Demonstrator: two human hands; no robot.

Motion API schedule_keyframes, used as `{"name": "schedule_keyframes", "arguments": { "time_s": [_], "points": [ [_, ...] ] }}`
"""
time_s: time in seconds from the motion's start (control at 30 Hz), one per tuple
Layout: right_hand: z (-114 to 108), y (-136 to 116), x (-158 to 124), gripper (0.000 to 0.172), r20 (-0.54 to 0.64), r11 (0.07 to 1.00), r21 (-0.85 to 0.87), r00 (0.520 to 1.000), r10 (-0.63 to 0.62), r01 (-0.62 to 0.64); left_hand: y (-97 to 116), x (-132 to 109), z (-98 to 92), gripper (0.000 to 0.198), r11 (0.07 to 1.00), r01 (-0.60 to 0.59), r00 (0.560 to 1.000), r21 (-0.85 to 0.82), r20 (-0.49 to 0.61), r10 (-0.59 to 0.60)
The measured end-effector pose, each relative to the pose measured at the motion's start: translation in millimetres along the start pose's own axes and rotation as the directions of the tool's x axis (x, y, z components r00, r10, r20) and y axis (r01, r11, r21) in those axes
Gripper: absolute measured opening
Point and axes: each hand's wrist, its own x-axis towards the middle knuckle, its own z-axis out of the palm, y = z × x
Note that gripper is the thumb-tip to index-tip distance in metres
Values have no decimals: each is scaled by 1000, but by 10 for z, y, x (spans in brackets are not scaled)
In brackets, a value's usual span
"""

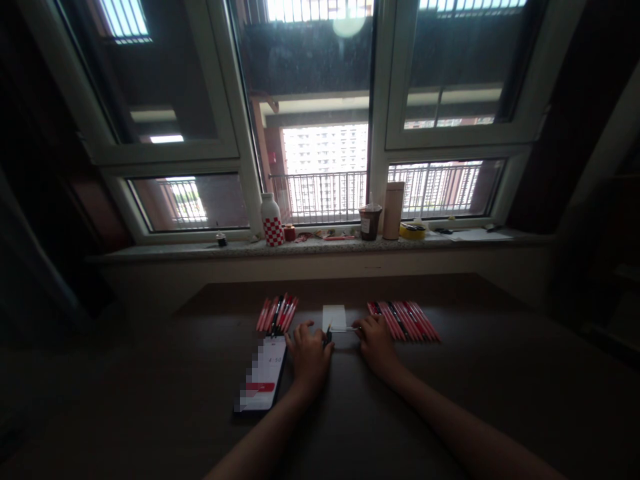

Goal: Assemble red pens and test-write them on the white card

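Between thumb and forefinger my left hand (309,357) pinches a small dark pen-like thing (328,335) with a pale pointed tip; its exact kind is too dim to tell. My right hand (376,341) is closed on a thin white stick (351,328) that points left towards it. Just beyond both hands lies a white card (334,316) on the table. To the left of the card is a row of pink, red and black pencils (278,315). A longer row of similar pencils (404,321) lies beside my right hand. A phone (270,373) with a lit screen rests left of my left hand.
The dark brown table (345,427) reaches towards a window wall. On the stone sill (320,248) stand a red-checked white bottle (272,220), a lidded drink cup (370,223), a tan flask (393,211), a yellow roll (412,231) and a small dark jar (221,240).
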Motion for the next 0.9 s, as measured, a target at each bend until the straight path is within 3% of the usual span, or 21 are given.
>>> {"name": "schedule_keyframes", "arguments": {
  "time_s": [0.2, 0.57, 0.9],
  "points": [
    [0, 7, -6, 22, 4, 1000, -7, 1000, 1, -1, 17, 4, -8, 11, 999, -18, 1000, -37, 0, 18],
    [-35, -19, 3, 19, -17, 999, -29, 999, 37, -38, -15, 8, 8, 13, 997, -27, 991, -74, -136, 17],
    [-24, 6, 6, 21, 5, 999, 10, 999, 46, -47, -20, 3, 6, 15, 996, -5, 992, -88, -127, -6]
  ]
}}
